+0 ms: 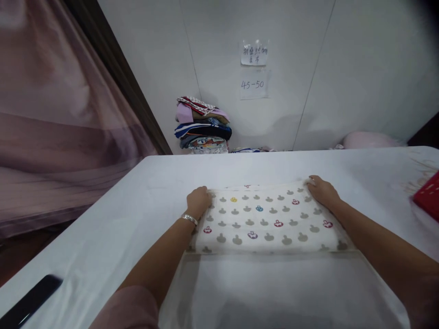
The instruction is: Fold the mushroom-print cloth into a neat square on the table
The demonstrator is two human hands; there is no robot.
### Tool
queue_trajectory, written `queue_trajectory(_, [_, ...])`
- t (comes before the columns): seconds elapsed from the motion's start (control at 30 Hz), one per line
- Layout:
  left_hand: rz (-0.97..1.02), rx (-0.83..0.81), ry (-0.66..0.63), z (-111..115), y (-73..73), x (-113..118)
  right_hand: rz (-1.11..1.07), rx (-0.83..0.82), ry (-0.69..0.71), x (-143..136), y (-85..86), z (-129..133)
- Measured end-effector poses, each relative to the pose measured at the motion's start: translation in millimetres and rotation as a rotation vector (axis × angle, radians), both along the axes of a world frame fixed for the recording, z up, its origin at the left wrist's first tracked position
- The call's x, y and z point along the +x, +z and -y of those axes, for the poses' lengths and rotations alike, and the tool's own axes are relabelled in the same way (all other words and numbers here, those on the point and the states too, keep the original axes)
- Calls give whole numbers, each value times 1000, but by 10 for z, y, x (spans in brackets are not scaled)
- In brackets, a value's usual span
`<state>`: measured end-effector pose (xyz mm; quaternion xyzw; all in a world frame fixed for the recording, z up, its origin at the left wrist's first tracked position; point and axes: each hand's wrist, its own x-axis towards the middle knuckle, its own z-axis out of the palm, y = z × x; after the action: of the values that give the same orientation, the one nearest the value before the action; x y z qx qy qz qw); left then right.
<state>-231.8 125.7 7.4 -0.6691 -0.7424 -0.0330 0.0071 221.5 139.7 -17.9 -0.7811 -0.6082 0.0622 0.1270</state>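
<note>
A white cloth printed with small grey, red, yellow, blue and purple shapes lies partly folded on the white table. Its far part shows the printed face, while the near part shows a plain pale side reaching toward me. My left hand, with a silver bracelet at the wrist, is closed on the far left corner. At the far right corner, my right hand pinches the cloth's edge. The fingertips of both hands are partly hidden.
Folded fabrics are stacked beyond the table's far edge, against the wall. A black phone-like object lies at the near left. Something red sits at the right edge. A pink curtain hangs on the left.
</note>
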Motion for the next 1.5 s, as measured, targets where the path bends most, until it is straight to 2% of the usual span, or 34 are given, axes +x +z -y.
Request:
queue_trajectory(0.13, [-95,51,-156,4,-20,54,37,-29,36,-44,35,56])
queue_trajectory(0.3, [-15,-6,-338,-105,20,198,70,-78,53,-46,39,38])
queue_trajectory(0.4, [18,-7,-455,-186,-26,266,84,-80,48,-17,47,18])
queue_trajectory(0.6, [97,24,-407,-236,-160,284,126,-82,20,2,11,-14])
queue_trajectory(0.77, [62,42,-433,-193,-79,374,131,-95,27,-5,-35,-40])
queue_trajectory(0.9, [133,47,-557,-185,-15,613,120,-90,25,17,-42,-38])
queue_trajectory(1.07, [247,-7,-656,-249,-48,1007,112,-86,29,40,-47,-34])
queue_trajectory(1.23, [320,-79,-630,-307,-74,1237,88,-78,34,61,-59,-44])
queue_trajectory(1.37, [379,-153,-586,-329,-80,1272,28,-47,37,84,-50,-24])
queue_trajectory(1.5, [444,-134,-536,-370,-104,1266,-59,24,0,94,-30,18])
